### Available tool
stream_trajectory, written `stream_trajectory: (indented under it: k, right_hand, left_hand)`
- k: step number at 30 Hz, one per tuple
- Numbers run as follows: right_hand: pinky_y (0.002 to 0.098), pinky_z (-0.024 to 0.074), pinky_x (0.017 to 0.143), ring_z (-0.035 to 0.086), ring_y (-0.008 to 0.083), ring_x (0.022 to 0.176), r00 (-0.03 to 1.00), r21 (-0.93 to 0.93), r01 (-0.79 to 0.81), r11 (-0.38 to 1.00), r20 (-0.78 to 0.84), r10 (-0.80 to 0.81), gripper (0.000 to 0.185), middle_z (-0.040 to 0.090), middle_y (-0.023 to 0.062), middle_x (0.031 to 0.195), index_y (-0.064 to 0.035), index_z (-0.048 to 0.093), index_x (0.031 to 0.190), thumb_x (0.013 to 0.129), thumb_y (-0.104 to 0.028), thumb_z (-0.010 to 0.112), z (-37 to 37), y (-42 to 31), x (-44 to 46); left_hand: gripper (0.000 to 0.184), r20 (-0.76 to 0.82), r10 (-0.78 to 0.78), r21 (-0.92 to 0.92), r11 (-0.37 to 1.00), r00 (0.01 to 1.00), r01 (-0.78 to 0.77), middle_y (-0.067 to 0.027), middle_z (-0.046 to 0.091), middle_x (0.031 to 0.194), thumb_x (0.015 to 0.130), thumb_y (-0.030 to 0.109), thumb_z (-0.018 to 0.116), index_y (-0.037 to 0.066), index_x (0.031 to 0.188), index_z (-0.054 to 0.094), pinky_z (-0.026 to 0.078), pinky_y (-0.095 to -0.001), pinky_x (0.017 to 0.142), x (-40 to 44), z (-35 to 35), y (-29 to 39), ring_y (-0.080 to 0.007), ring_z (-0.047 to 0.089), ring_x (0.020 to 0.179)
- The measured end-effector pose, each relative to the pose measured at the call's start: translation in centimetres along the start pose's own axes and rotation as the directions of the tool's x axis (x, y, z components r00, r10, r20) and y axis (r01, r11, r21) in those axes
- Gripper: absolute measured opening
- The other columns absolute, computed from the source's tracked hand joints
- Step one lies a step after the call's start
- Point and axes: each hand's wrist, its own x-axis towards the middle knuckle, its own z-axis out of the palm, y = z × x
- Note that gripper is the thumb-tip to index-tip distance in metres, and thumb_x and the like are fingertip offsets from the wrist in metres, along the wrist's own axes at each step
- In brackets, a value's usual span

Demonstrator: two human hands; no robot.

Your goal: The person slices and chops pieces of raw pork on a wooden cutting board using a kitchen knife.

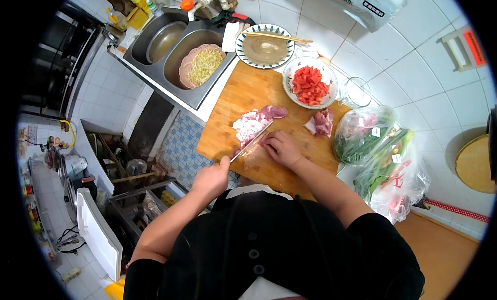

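My left hand is closed around the handle of a knife, whose blade slants up to the right over the wooden cutting board. Just right of the blade, my right hand has its fingers curled down on a piece of meat, mostly hidden under them. Cut pale and pink meat pieces lie left of the blade, touching a darker slice. Another chunk of raw meat rests at the board's right side, below a bowl of cut red pieces.
A patterned plate bears chopsticks behind the board. Left of it is a double sink with a pink basket of sprouts. Plastic bags of vegetables stand at the right, near a glass container.
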Motion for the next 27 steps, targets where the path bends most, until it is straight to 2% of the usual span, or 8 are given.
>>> stream_trajectory:
  k: [4,7,10,13,16,22,25,27]
  right_hand:
    - [0.0373,0.0508,0.075,0.059,0.029,0.087,0.999,0.015,0.032,0.999,0.005,-0.032,0.011,0.062,0.0095,0.093,-0.0055,0.064,0.085,0.078,-0.007,0.072,0.5,0.3,-0.1]
    - [0.0369,0.051,0.075,0.06,0.0291,0.087,0.999,0.018,0.04,0.999,0.015,-0.041,0.011,0.062,0.0096,0.093,-0.0053,0.063,0.084,0.078,-0.007,0.072,0.7,0.6,0.0]
    - [0.0373,0.0509,0.076,0.059,0.0299,0.089,0.999,0.038,0.043,0.998,0.031,-0.044,0.01,0.062,0.0102,0.095,-0.0047,0.063,0.083,0.078,-0.008,0.071,0.8,0.4,0.0]
    - [0.0375,0.0507,0.076,0.058,0.0303,0.089,0.998,0.028,0.053,0.998,0.035,-0.053,0.01,0.062,0.0105,0.096,-0.0045,0.062,0.082,0.078,-0.009,0.071,0.9,0.5,0.0]
    - [0.0377,0.0505,0.076,0.058,0.0304,0.089,0.999,-0.02,0.024,1.0,0.049,-0.023,0.01,0.061,0.0104,0.095,-0.005,0.062,0.082,0.079,-0.01,0.07,0.8,0.5,-0.2]
    - [0.0382,0.0501,0.076,0.057,0.0307,0.088,1.0,-0.003,0.022,1.0,0.022,-0.021,0.009,0.06,0.0106,0.094,-0.0052,0.062,0.081,0.081,-0.011,0.068,0.2,0.1,-0.1]
    - [0.0377,0.0501,0.077,0.057,0.0307,0.088,0.999,-0.004,0.016,1.0,0.042,-0.016,0.008,0.06,0.0108,0.094,-0.0045,0.061,0.082,0.081,-0.011,0.067,0.5,0.3,-0.4]
    - [0.0374,0.0502,0.078,0.057,0.0306,0.088,0.999,-0.007,0.023,1.0,0.045,-0.023,0.009,0.06,0.0111,0.094,-0.0041,0.061,0.082,0.08,-0.01,0.067,0.6,0.4,-0.4]
  left_hand:
    - [0.017,0.002,0.074,0.014,0.997,0.997,-0.074,-0.0265,0.067,0.084,0.087,0.006,0.041,0.001,0.102,0.041,0.052,-0.0534,0.069,-0.1,-0.1,0.2,-0.0436,0.066,0.079]
    - [0.017,0.009,0.02,-0.048,0.999,1.0,-0.019,-0.0267,0.067,0.086,0.088,0.007,0.04,0.0,0.104,0.042,0.052,-0.0531,0.069,1.7,-0.3,1.9,-0.0432,0.066,0.079]
    - [0.019,-0.092,0.057,-0.07,0.996,0.994,-0.063,-0.0269,0.067,0.087,0.089,0.008,0.04,0.0,0.106,0.043,0.052,-0.0528,0.07,5.6,1.8,2.6,-0.0433,0.067,0.079]
    - [0.021,-0.113,0.082,-0.048,0.995,0.99,-0.087,-0.026,0.067,0.086,0.09,0.008,0.039,0.0,0.109,0.043,0.052,-0.0529,0.069,6.6,1.9,3.3,-0.0431,0.067,0.079]
    - [0.021,-0.139,0.051,-0.098,0.993,0.989,-0.065,-0.0257,0.067,0.086,0.089,0.008,0.04,0.001,0.109,0.043,0.052,-0.0531,0.07,5.3,3.3,2.0,-0.0433,0.066,0.08]
    - [0.021,0.0,-0.046,-0.052,0.998,0.999,0.045,-0.0266,0.066,0.088,0.086,0.008,0.042,0.002,0.106,0.042,0.051,-0.0534,0.069,0.7,2.6,-1.2,-0.0431,0.066,0.081]
    - [0.02,-0.035,-0.068,-0.045,0.997,0.997,0.067,-0.026,0.067,0.087,0.087,0.009,0.042,0.001,0.105,0.042,0.051,-0.053,0.068,-0.7,1.5,-0.7,-0.0427,0.066,0.08]
    - [0.016,-0.063,-0.013,-0.036,0.999,0.998,0.01,-0.0256,0.066,0.082,0.09,0.013,0.043,0.002,0.102,0.042,0.05,-0.0542,0.066,-1.1,0.9,-0.4,-0.044,0.064,0.075]
